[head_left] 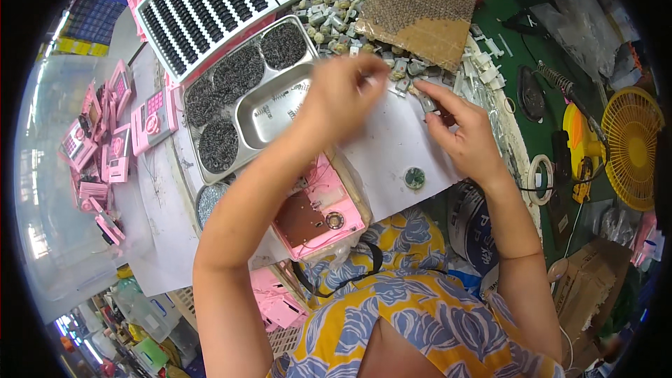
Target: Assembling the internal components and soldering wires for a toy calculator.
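Grey part point(428, 103), right hand point(465, 133) holding it, left hand point(341, 94) (blurred)

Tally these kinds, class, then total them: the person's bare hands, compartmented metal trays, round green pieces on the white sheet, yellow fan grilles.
Bare hands (left hand, right hand): 2
Compartmented metal tray: 1
Round green piece: 1
Yellow fan grille: 1
Total: 5

Room over white paper point(379, 147) between pink box point(353, 227) and grey parts point(334, 22)
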A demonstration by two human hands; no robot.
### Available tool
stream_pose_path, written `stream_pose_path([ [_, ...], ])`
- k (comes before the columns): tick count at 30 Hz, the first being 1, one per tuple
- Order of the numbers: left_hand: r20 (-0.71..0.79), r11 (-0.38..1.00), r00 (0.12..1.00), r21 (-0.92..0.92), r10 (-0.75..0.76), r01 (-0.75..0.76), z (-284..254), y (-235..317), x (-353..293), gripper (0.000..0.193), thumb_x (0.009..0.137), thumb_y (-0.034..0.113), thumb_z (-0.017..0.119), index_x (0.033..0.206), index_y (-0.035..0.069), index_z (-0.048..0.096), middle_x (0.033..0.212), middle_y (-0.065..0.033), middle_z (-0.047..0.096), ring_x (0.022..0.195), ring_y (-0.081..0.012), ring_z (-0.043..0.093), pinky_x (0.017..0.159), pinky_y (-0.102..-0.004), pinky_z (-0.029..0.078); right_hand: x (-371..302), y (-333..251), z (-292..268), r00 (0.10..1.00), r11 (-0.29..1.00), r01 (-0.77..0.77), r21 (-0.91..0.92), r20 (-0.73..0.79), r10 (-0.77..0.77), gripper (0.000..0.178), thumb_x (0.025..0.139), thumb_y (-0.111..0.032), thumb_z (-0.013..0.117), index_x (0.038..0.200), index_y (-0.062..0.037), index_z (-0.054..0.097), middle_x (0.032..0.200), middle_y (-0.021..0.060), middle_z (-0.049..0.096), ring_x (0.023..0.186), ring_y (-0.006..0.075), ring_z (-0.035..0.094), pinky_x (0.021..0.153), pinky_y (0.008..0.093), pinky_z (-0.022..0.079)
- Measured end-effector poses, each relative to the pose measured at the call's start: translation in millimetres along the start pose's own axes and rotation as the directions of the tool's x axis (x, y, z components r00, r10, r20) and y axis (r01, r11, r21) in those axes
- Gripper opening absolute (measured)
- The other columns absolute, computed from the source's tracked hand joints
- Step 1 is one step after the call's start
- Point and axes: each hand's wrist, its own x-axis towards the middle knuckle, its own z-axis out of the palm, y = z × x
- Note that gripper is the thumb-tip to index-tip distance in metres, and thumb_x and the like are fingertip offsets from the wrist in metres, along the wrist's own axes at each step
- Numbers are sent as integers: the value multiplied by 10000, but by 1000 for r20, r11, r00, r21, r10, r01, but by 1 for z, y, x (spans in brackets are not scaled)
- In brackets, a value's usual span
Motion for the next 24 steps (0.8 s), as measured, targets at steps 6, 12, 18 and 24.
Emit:
stream_pose_path([
  [6, -197, 888, 974, 460, 113, -10, -15, -49, 76, 170, 883, 195, 717, 926, 31, 721, 811, -129, 740, 717, -255, 725, 680, -363, 553, -2, 9, -17, 944, 922, -173, -347, 208, 255, 266, 824, -63, 643, 1087, -45, 610, 705, 141, 619, 663, 341, 628, 643, 458, 481],
  [12, -159, 788, 982, 615, 98, 21, -1, -45, 86, 192, 861, 261, 726, 929, 82, 738, 827, -142, 737, 787, -350, 706, 724, -446, 558, -13, 21, 5, 996, 877, 29, -480, 89, 15, 153, 830, -91, 661, 956, -66, 578, 771, 135, 654, 758, 351, 645, 679, 483, 496],
  [18, -153, 698, 952, 712, 265, -80, -1, -42, 83, 164, 897, 254, 665, 939, 96, 680, 941, -112, 705, 817, -348, 700, 719, -462, 568, -15, 32, 11, 994, 983, -96, -157, -75, 85, 194, 809, -47, 685, 1000, -40, 650, 787, 106, 668, 723, 247, 657, 688, 362, 530],
  [24, -342, 898, 904, 430, 259, -94, -13, -5, 45, 141, 879, 186, 695, 937, 57, 698, 810, -126, 724, 730, -270, 710, 660, -392, 549, -16, 34, 0, 978, 965, -191, -180, -114, 172, 172, 832, -68, 676, 988, 2, 691, 810, 138, 680, 709, 251, 658, 700, 352, 532],
])
